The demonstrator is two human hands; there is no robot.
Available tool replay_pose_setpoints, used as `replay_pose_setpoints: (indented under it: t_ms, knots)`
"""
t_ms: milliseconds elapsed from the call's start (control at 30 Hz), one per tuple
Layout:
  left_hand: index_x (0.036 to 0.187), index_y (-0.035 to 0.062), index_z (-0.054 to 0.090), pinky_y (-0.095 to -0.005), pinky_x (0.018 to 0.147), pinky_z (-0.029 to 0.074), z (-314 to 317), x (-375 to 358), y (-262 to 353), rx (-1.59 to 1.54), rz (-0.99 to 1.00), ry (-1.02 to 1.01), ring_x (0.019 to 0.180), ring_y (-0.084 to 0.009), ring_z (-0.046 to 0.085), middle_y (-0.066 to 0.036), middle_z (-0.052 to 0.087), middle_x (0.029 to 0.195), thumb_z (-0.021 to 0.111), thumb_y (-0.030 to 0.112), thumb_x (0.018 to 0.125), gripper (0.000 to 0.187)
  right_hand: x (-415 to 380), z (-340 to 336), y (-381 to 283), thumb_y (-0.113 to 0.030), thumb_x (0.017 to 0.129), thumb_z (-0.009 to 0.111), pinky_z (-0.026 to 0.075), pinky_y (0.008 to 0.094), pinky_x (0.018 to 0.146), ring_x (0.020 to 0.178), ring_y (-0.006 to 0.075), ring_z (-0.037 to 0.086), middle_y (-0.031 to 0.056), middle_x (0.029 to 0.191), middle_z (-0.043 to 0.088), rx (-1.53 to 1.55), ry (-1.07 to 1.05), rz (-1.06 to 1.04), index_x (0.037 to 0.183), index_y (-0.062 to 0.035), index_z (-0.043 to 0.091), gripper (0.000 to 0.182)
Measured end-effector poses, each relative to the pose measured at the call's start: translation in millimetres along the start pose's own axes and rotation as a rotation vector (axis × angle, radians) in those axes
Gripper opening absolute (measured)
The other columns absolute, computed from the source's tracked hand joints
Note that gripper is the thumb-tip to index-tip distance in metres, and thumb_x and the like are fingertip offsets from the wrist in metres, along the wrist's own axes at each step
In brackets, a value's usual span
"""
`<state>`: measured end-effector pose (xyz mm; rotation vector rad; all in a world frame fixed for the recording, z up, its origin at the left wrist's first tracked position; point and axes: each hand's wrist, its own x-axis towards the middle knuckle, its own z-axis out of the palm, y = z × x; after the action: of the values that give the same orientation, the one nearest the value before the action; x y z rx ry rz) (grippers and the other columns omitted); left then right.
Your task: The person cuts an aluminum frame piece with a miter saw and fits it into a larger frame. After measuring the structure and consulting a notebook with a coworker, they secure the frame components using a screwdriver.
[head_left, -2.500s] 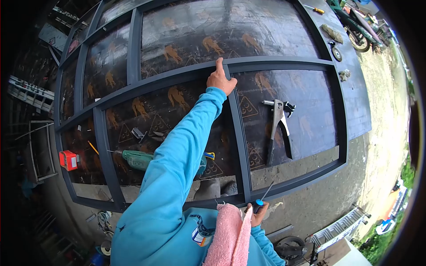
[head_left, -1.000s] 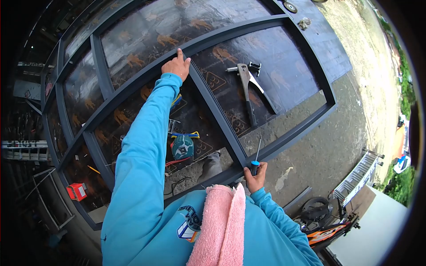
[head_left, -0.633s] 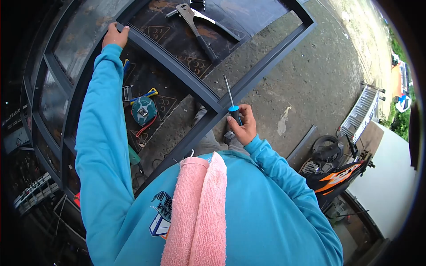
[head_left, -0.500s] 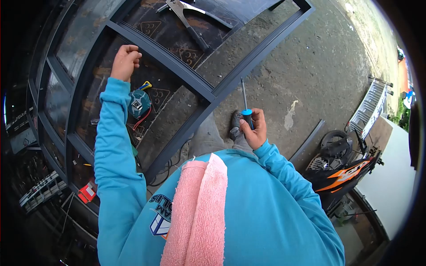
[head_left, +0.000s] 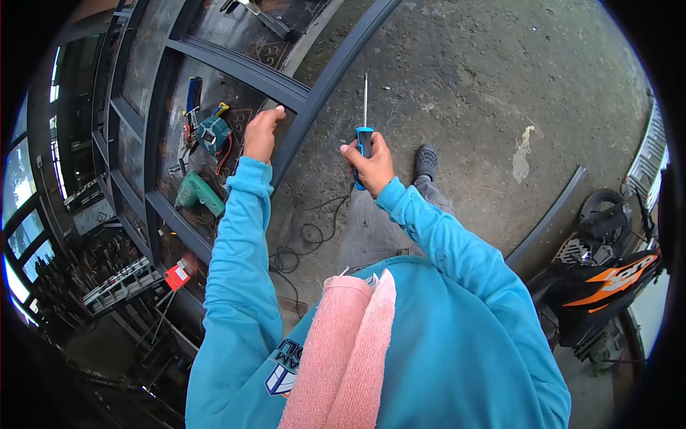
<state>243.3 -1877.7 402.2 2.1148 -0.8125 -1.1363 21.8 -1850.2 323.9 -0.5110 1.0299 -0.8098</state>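
Note:
My right hand (head_left: 370, 163) is closed around the blue and black handle of a screwdriver (head_left: 366, 104), whose shaft points away from me over the concrete. My left hand (head_left: 261, 136) is at the inner corner of a dark grey metal frame (head_left: 239, 69), its fingers drawn together in a pinch close to the bar. Whatever those fingertips hold, if anything, is too small to make out. Left of that hand, inside the frame, lie a teal tape measure (head_left: 214, 134), blue-handled pliers (head_left: 192, 96) and a green power tool (head_left: 198, 191).
A red box (head_left: 177, 274) sits at the frame's near left. A black cable (head_left: 309, 232) coils on the floor by my legs. At right are a metal strip (head_left: 547, 214), an orange and black motorbike (head_left: 607, 279) and a ladder (head_left: 647, 146).
My left hand has moved right and nearer, to the frame's corner. The view has shifted, bringing the green power tool and pliers into fuller sight. The screwdriver stays in my right hand.

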Motion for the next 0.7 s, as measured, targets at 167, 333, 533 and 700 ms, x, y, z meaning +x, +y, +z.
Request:
replay_pose_setpoints:
  t_ms: [167, 333, 533, 700]
  knots:
    - [0.095, -0.0019, 0.065, -0.0229, 0.06, 0.037, 22, 9, -2, 0.038, -0.187, 0.018, 0.067, -0.01, 0.047, -0.001, 0.055, 0.077, 0.068, 0.054, 0.079, 0.058, 46, 54, 2, -0.023, 0.07, 0.08, 0.052, 0.0302, 0.053, 0.071, 0.0153, 0.06, 0.0095, 0.093, 0.057, 0.158, 0.06, 0.031, 0.104, -0.0001, 0.046, 0.053]
    - [0.108, -0.0011, 0.06, -0.025, 0.074, 0.049, -4, 37, -33, -0.356, -0.252, -0.467, 0.084, -0.0137, 0.062, -0.008, 0.065, 0.094, 0.067, 0.041, 0.084, 0.049, 42, 69, -8, -0.022, 0.07, 0.079, 0.052, 0.0288, 0.054, 0.069, 0.0151, 0.06, 0.0095, 0.092, 0.057, 0.321, 0.045, 0.074, 0.105, -0.0004, 0.045, 0.053]
    - [0.108, -0.0059, 0.058, -0.0279, 0.072, 0.052, 10, 36, -22, -0.569, -0.319, -0.603, 0.081, -0.0168, 0.064, -0.013, 0.065, 0.093, 0.072, 0.019, 0.081, 0.04, 32, 80, -20, -0.02, 0.078, 0.074, 0.051, 0.0274, 0.055, 0.066, 0.0113, 0.056, 0.0037, 0.084, 0.054, 0.279, 0.085, 0.104, 0.107, -0.004, 0.048, 0.042]
    - [0.102, -0.0059, 0.061, -0.0275, 0.065, 0.052, 17, 36, -23, -0.657, -0.217, -0.606, 0.074, -0.0143, 0.063, -0.011, 0.066, 0.091, 0.073, 0.017, 0.079, 0.035, 32, 84, -27, -0.02, 0.077, 0.073, 0.05, 0.0285, 0.055, 0.066, 0.0115, 0.055, 0.0051, 0.086, 0.054, 0.189, 0.156, 0.143, 0.107, -0.0036, 0.046, 0.044]
